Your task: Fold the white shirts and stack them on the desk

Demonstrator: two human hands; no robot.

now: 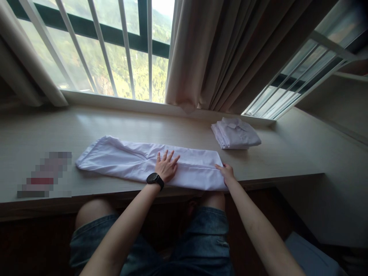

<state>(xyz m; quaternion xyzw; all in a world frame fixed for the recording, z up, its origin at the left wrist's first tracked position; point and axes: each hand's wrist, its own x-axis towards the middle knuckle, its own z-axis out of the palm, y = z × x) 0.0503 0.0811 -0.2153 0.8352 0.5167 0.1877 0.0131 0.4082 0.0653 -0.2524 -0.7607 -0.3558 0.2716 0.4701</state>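
On windowsill desk (43, 134), left hand (166, 166) fingers spread flat on shirt (129, 161); right hand (226, 172) pinches it.

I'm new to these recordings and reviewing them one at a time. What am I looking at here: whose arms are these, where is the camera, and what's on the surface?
There is no machine here: a seated person wears a camera on the head, looking down at their own two bare hands. The left hand, with a black watch on its wrist, lies flat with spread fingers on a long white garment folded into a strip on a pale wooden desk. The right hand touches the strip's right end; whether it pinches the cloth is unclear. A folded white shirt sits further back, near the beige curtain and barred window.
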